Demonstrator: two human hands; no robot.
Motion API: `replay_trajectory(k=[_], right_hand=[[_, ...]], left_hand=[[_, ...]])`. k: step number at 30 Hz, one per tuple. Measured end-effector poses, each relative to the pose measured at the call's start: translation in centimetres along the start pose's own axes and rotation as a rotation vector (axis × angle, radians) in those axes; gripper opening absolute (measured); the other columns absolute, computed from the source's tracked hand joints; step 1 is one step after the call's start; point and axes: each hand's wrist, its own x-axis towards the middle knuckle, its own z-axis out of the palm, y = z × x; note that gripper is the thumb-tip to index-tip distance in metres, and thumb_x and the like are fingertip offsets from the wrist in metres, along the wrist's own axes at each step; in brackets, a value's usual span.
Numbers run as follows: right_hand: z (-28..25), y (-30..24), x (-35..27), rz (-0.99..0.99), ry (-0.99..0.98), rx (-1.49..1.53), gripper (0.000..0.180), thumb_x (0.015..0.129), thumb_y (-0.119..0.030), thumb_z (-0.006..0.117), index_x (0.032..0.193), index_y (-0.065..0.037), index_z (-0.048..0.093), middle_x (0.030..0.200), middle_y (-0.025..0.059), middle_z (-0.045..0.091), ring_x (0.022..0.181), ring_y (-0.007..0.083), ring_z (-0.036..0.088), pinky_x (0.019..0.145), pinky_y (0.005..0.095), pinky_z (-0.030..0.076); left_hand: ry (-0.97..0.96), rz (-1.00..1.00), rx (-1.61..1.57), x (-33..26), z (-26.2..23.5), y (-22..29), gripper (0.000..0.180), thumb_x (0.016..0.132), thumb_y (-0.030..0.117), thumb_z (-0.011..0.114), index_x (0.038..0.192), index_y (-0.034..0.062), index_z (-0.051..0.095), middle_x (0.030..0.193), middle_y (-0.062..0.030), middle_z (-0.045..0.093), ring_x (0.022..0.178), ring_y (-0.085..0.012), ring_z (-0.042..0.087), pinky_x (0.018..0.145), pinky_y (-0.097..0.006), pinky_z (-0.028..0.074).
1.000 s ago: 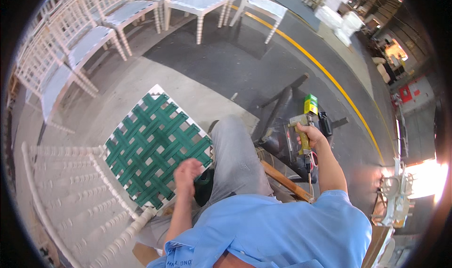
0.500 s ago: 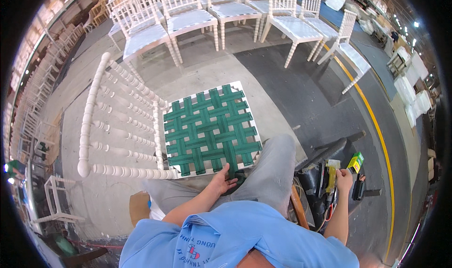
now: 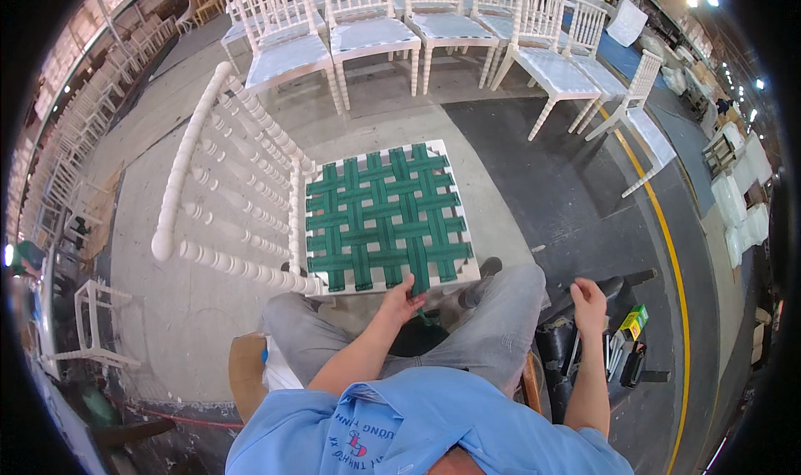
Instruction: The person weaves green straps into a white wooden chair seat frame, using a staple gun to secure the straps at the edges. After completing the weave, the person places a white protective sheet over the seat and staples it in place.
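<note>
In front of me stands a white chair with a turned-spindle backrest [image 3: 225,170] on its left side. Green webbing [image 3: 384,216] is woven over and under across its white seat frame [image 3: 464,273]. At the seat's near edge, my left hand [image 3: 402,301] is closed on a strap of this webbing, with the thumb on top. My right hand [image 3: 589,300] is raised over a dark stand [image 3: 555,341] on the right, its fingers curled. What it holds, if anything, is hidden by the hand.
Beside my right forearm lie a green and yellow box [image 3: 634,322] and a black holder [image 3: 632,365]. Rows of white chairs [image 3: 375,35] with covered seats stand across the far side. A small white frame [image 3: 93,325] stands at left. A yellow line [image 3: 667,241] runs along the floor.
My right hand has moved forward from a yellow-handled tool at the stand; that tool no longer shows. My left hand stays at the webbing's near edge. The whole view has shifted slightly.
</note>
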Motion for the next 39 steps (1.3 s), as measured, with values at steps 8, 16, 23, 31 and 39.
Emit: replay_trajectory(k=[8,16,23,31,39], right_hand=[[14.0,-10.0,0.4,0.025,-0.45,0.321,0.028,0.095,-0.018,0.072,0.116,0.001,0.072,0.095,0.0082,0.074,0.089,0.0138,0.068,0.081,0.0294,0.055],[23.0,-5.8,-1.8,0.023,-1.014,-0.183,0.044,0.1,-0.038,0.067,0.128,-0.004,0.069,0.101,0.0063,0.074,0.083,0.0186,0.068,0.076,0.0344,0.054],[27.8,-5.8,-2.1,0.615,-1.257,0.224,0.039,0.105,-0.037,0.062,0.122,-0.003,0.068,0.102,0.0082,0.072,0.084,0.0232,0.069,0.075,0.0429,0.056],[29.6,-4.2,-3.4,0.418,-1.184,0.003,0.039,0.1,-0.037,0.068,0.117,-0.002,0.072,0.101,0.0132,0.074,0.083,0.0259,0.07,0.071,0.043,0.055],[32.8,-2.5,-2.4,-0.182,-1.392,-0.902,0.043,0.094,-0.034,0.069,0.12,0.0,0.071,0.122,0.0258,0.07,0.113,0.0346,0.07,0.091,0.045,0.056]], left_hand=[[0.063,0.028,-0.043,0.9,1.6,-0.5,0.048,0.096,0.044,0.074,0.13,0.0123,0.062,0.124,-0.0112,0.066,0.121,-0.0353,0.061,0.116,-0.052,0.036],[-0.018,0.036,0.371,-1.2,2.3,-3.0,0.023,0.101,0.019,0.067,0.12,0.0057,0.067,0.108,-0.0055,0.072,0.083,-0.0218,0.073,0.073,-0.03,0.061],[-0.014,-0.198,0.707,-3.8,-1.1,-8.7,0.022,0.095,0.014,0.076,0.113,0.0021,0.072,0.098,-0.0058,0.074,0.079,-0.0161,0.07,0.065,-0.033,0.055],[-0.031,-0.008,1.015,-2.8,-0.8,-7.5,0.014,0.091,0.015,0.078,0.098,0.0031,0.075,0.092,-0.0101,0.075,0.073,-0.0231,0.069,0.067,-0.039,0.055],[0.086,1.139,1.72,-3.1,3.5,1.0,0.049,0.091,0.032,0.073,0.135,0.0123,0.064,0.138,-0.0155,0.059,0.132,-0.0397,0.051,0.111,-0.054,0.038]])
